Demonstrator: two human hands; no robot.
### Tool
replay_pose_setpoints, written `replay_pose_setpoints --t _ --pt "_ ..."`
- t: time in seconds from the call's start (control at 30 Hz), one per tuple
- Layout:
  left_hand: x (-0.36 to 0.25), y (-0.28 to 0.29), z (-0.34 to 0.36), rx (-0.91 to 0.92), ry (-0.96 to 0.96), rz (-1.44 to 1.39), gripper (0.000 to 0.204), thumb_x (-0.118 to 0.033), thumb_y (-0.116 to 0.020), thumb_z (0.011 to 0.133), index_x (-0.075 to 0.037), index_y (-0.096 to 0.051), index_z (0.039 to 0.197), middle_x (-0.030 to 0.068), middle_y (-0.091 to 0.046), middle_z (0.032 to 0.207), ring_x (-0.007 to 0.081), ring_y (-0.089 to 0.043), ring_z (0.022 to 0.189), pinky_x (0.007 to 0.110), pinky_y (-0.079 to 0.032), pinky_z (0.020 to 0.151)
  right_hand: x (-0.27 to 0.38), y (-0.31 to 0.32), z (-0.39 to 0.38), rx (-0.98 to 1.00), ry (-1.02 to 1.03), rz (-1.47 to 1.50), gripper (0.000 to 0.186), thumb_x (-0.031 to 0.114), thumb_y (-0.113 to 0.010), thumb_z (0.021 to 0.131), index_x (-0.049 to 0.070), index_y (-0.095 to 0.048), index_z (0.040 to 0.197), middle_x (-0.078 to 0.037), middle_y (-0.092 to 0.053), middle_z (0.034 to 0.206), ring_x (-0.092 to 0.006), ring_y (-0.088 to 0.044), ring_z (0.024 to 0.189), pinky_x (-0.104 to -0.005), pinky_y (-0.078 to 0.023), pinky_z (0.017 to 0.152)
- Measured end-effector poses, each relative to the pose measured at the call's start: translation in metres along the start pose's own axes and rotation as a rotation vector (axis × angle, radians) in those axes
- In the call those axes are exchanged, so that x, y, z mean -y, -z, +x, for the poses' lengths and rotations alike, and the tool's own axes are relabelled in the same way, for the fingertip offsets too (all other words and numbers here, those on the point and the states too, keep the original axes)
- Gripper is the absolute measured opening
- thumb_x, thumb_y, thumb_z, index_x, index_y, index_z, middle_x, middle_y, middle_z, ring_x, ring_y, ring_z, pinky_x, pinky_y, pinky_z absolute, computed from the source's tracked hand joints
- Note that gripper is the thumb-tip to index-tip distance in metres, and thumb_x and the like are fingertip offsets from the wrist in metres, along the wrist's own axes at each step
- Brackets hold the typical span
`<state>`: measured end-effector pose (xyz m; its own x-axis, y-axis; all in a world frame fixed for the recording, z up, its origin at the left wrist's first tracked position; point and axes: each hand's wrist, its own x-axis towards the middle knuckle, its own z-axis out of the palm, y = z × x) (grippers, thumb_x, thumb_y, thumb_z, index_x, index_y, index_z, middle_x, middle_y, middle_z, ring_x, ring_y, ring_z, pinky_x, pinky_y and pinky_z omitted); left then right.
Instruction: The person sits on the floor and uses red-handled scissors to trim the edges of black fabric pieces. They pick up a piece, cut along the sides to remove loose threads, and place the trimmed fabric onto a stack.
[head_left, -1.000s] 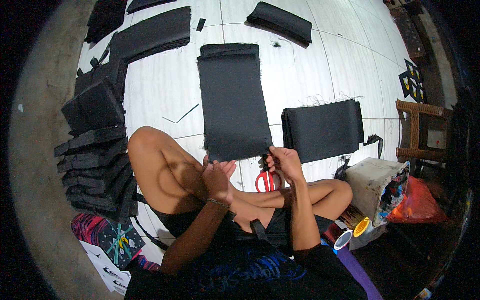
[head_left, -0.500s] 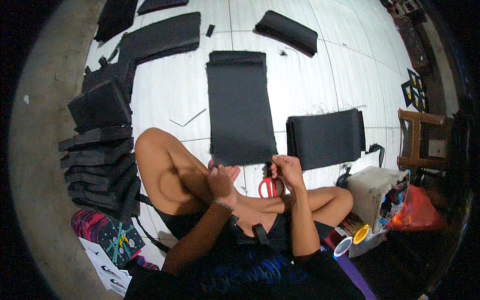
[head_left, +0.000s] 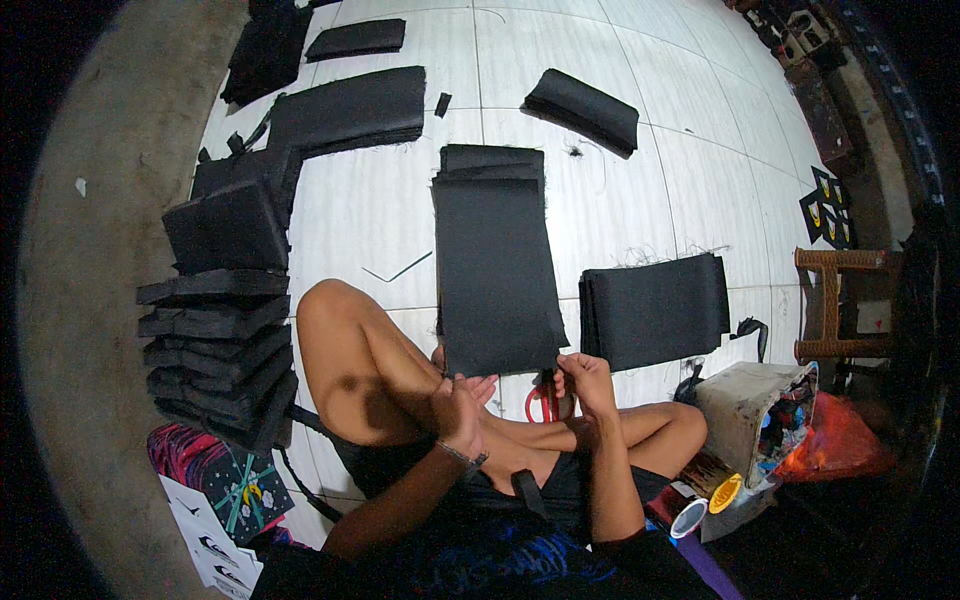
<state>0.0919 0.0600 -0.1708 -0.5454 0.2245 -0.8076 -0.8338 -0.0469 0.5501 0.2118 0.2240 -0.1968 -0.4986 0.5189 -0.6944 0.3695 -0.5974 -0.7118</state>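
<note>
A black fabric sheet [head_left: 500, 280] lies lengthwise in front of me, on top of other black pieces whose far ends [head_left: 490, 160] stick out beyond it. At its near left corner is my left hand [head_left: 462, 412], gripping the edge, with some fingers stretched out beneath. My right hand [head_left: 588, 380] pinches the near right corner between thumb and fingertips. Red-handled scissors [head_left: 540, 402] lie just below the near edge, by my right hand; the fabric and hand partly hide them.
To the right sits a folded black fabric stack [head_left: 655, 310]. Folded black pieces [head_left: 215, 340] pile up at left, with more bundles [head_left: 350, 110] farther off. A rolled black piece [head_left: 582, 110] lies far right of centre. A grimy pale container [head_left: 745, 400] and brown stool [head_left: 830, 300] stand at right.
The whole view has shifted, so the scene sits lower in the picture. The top sheet has slid slightly toward me, baring more of the pieces beneath. Both hands keep hold of its corners.
</note>
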Motion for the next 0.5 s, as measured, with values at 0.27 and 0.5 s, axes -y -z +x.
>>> replay_pose_setpoints --t 0.27,0.5 --pt "0.009 0.014 -0.001 0.071 -0.035 -0.025 0.029 -0.017 -0.033 0.104 0.01 -0.042 0.109 0.0271 -0.056 0.106 0.0365 -0.064 0.102 0.04 -0.053 0.093 -0.004 0.002 -0.009 -0.009 -0.037 0.009 0.019 0.011 -0.054 0.093 -0.003 -0.061 0.084 -0.012 -0.064 0.071 -0.0172 -0.059 0.054 -0.0294 -0.05 0.049" --pt "0.005 0.018 -0.002 0.146 -0.107 -0.068 0.023 -0.019 -0.042 0.102 0.004 -0.041 0.105 0.0218 -0.054 0.106 0.0361 -0.064 0.101 0.041 -0.054 0.091 -0.005 -0.006 -0.006 0.005 -0.032 0.084 0.018 0.011 -0.053 0.093 -0.006 -0.06 0.092 -0.017 -0.065 0.078 -0.0224 -0.064 0.06 -0.0325 -0.057 0.054"
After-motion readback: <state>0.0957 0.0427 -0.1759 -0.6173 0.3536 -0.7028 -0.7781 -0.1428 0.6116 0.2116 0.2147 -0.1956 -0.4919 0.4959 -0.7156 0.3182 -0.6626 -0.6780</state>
